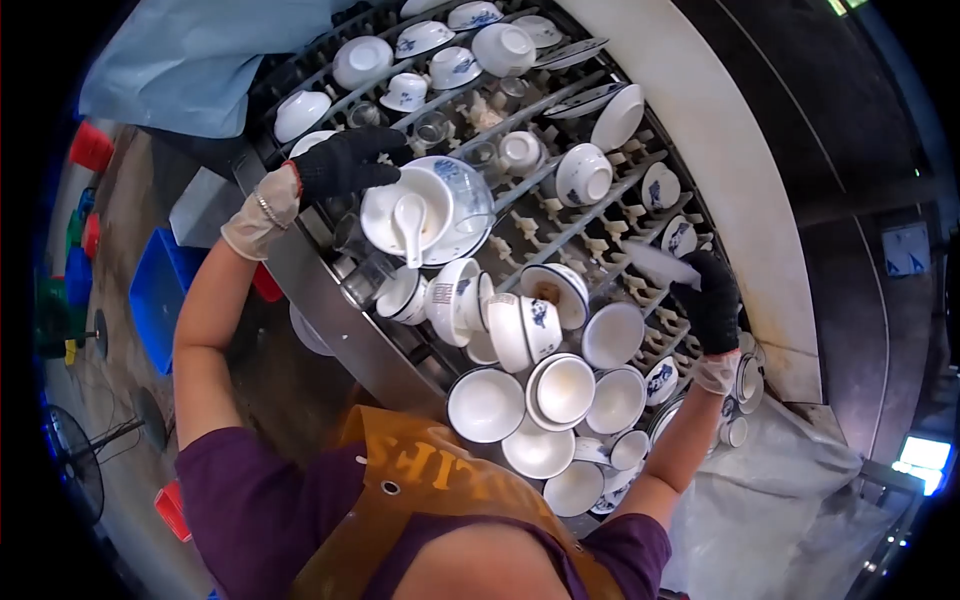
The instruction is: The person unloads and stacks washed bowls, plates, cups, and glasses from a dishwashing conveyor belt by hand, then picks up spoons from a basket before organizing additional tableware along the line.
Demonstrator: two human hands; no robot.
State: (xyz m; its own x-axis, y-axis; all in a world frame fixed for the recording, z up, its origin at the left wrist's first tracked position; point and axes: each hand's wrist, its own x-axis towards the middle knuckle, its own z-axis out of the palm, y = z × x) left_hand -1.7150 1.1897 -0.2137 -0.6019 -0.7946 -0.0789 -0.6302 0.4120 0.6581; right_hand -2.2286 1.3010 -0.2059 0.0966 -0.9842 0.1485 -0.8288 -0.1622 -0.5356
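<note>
the heaped bowls (485, 405) at the near edge of the rack (350, 335) could slide and chip if nudged, being stacked askew. one spoon (410, 222) lies in one bowl (437, 197) near the left edge, by the unclenched left hand (345, 165); the right hand (710, 300) grips one blurred dish (657, 262). overlap prevents counting the heap.

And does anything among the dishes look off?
Yes: the white dark-rimmed ceramic bowl has brown residue inside, so it looks dirty. Beside it, white blue-patterned ceramic bowls lie tipped sideways on the heap.
</note>
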